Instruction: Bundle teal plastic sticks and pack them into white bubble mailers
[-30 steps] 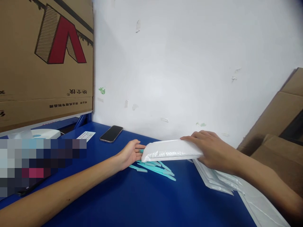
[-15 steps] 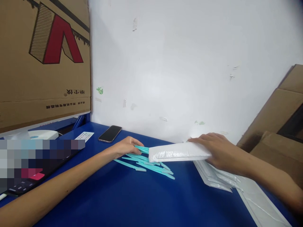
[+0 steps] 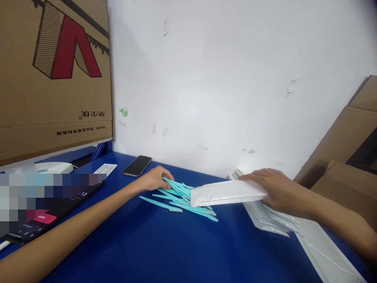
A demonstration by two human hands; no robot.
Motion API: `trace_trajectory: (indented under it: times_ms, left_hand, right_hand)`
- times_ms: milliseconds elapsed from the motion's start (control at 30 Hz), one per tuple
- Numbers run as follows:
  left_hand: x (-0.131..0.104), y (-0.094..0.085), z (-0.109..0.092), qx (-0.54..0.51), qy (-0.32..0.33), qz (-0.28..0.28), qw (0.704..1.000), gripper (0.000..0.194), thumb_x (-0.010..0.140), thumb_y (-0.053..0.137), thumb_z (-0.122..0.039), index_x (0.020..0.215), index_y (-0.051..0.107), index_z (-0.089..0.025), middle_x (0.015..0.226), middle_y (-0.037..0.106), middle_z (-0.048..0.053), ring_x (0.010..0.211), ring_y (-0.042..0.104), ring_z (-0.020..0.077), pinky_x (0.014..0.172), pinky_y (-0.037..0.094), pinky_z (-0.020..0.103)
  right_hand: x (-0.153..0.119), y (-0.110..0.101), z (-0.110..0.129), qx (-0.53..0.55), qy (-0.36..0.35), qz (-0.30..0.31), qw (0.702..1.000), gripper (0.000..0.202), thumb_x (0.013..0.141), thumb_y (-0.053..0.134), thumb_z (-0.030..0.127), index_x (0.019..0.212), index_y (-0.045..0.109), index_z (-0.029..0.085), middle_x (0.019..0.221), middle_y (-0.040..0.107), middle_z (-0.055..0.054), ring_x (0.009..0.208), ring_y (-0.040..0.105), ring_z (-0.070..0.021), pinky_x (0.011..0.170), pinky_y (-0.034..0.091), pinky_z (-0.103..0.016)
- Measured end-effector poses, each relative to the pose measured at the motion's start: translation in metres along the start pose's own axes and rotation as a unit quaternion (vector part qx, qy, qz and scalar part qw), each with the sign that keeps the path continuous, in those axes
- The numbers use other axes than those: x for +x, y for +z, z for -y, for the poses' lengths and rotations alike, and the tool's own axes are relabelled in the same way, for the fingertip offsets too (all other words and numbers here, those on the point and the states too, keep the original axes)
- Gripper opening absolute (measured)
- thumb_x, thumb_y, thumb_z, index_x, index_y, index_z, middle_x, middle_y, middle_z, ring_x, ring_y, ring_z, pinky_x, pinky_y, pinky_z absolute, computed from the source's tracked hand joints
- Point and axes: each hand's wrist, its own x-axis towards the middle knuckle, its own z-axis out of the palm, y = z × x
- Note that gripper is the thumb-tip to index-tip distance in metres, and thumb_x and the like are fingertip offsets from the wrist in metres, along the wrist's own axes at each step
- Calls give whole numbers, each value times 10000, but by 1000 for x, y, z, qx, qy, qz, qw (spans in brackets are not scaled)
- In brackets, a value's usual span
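My left hand (image 3: 157,179) pinches the ends of a bunch of thin turquoise sticks (image 3: 179,188), which fan out toward the right. More turquoise sticks (image 3: 160,204) with knife-like shapes lie loose on the blue table below them. My right hand (image 3: 269,184) is closed on a white padded envelope (image 3: 228,192), held level with its left end over the sticks. Whether any stick is inside the envelope cannot be seen. Beneath my right hand, a pile of white padded envelopes (image 3: 268,220) rests on the table.
A phone (image 3: 137,166) lies near the wall, with a printed card (image 3: 106,169) to its left. A dark device with a lit screen (image 3: 67,208) is at the left, partly blurred out. Cardboard boxes stand at the left (image 3: 88,94) and right (image 3: 347,129).
The sticks at my left hand have spread apart and show more of their length. The envelope in my right hand has shifted slightly right and down.
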Motion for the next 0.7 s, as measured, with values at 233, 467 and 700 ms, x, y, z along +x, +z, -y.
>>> trace_trajectory:
  times_ms: [233,467,700]
  left_hand:
    - [-2,6,6,99,34,-56,993,248,681,747,-320,915,734,-239,808,691,44,632,614,197,539,428,246]
    - [-9,4,2,208,80,-39,974,176,747,676,-280,917,714,-255,979,659,84,798,617,258,690,459,306]
    - [-19,9,-8,327,104,-26,939,241,802,559,-221,996,699,-200,978,588,136,853,588,300,787,460,423]
  right_hand:
    - [-7,-3,-8,-8,-6,-5,1000,622,765,501,142,1356,552,328,1287,643,-49,1232,533,-332,1029,388,-555]
    - [-16,-8,-20,-19,6,-12,1000,646,734,501,89,1322,581,343,1276,650,-59,1217,537,-331,1019,373,-524]
    - [-31,-9,-43,-58,23,-42,997,634,709,548,115,1290,598,364,1289,638,-70,1227,523,-344,1016,349,-530]
